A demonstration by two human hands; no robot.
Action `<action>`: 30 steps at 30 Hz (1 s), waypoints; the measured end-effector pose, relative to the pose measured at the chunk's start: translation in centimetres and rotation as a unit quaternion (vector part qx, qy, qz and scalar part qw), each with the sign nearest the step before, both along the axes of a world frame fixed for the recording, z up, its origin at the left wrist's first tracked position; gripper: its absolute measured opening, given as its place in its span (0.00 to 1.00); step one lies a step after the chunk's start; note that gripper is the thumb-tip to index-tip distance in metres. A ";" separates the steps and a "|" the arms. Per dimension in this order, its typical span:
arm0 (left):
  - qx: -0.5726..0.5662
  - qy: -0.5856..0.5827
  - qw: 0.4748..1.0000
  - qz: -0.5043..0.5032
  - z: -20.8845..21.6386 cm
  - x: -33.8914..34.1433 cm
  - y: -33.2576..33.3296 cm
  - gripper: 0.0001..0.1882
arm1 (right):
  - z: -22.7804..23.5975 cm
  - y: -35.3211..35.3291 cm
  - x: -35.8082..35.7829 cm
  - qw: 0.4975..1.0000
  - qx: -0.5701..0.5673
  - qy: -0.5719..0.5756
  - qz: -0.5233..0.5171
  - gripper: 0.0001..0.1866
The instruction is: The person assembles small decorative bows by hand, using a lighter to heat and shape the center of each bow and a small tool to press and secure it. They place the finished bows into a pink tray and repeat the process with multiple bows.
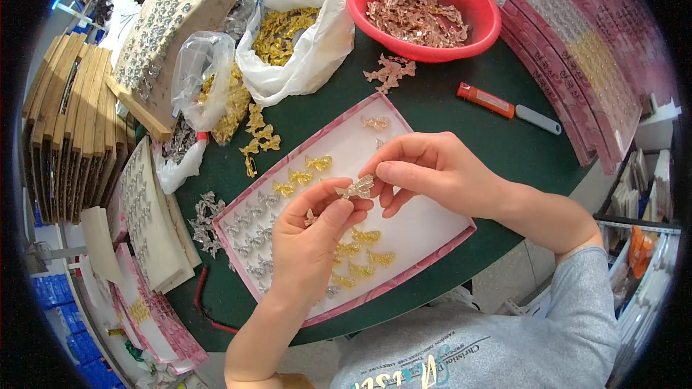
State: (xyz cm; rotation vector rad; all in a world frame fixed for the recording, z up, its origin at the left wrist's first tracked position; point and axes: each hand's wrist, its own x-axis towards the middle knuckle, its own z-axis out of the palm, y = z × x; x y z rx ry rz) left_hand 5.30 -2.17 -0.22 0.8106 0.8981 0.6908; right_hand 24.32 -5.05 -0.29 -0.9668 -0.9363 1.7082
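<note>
"Now, straight to the left hand [310, 238]: thumb and fingers pinched on a small, pale metallic bow [357, 187], up above the pink-bordered white board [429, 227]!"

"And how will that little thing handle?"

"Light and stiff, by the look of it, perhaps slick where it shines; the thin wings could bend, so the middle seems the safest hold."

"What about the right hand [436, 173]?"

"Curled in close at the bow's right end, thumb against forefinger; whether it grips anything can't be told."

"Moving outward?"

"Gold bows [317, 163] and silver bows [252, 212] sit on the board; past its far edge, a red bowl [360, 21] piled with rose-coloured pieces [418, 18], a red-handled tool [490, 99] lying to the right!"
</note>
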 end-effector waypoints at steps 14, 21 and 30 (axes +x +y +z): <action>-0.019 -0.025 1.000 0.001 0.1 0.0 0.1 0.12 | -0.1 0.0 0.0 1.000 0.014 -0.002 0.007 0.11; -0.037 -0.018 0.999 -0.013 0.3 0.2 0.1 0.12 | -0.8 0.4 -0.1 0.804 0.450 -0.372 -0.113 0.10; -0.211 -0.122 0.964 -0.109 2.1 -1.0 -1.8 0.19 | 0.8 -0.8 3.6 0.726 0.425 -0.525 -0.129 0.09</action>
